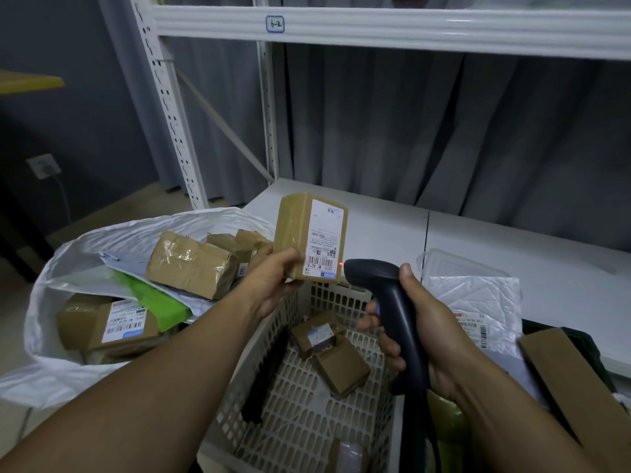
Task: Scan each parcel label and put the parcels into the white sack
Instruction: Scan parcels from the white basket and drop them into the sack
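Observation:
My left hand [273, 281] grips a brown cardboard parcel [297, 230] upright above the basket, its white label [324, 240] facing right. My right hand [423, 332] holds a dark barcode scanner [389, 302] by its handle, the head aimed at the label's lower barcode, where a small red dot glows. The white sack [68, 264] lies open at the left and holds several taped brown parcels [191, 264] and a green mailer [160, 302]. Below my hands a white perforated basket [300, 404] contains two small brown parcels [341, 367].
A white shelf top [512, 254] carries a clear plastic mailer with a label [474, 308] and a long brown box [577, 380] on a dark tray at the right. White rack uprights [170, 107] and grey curtains stand behind. A long black item [266, 370] lies in the basket.

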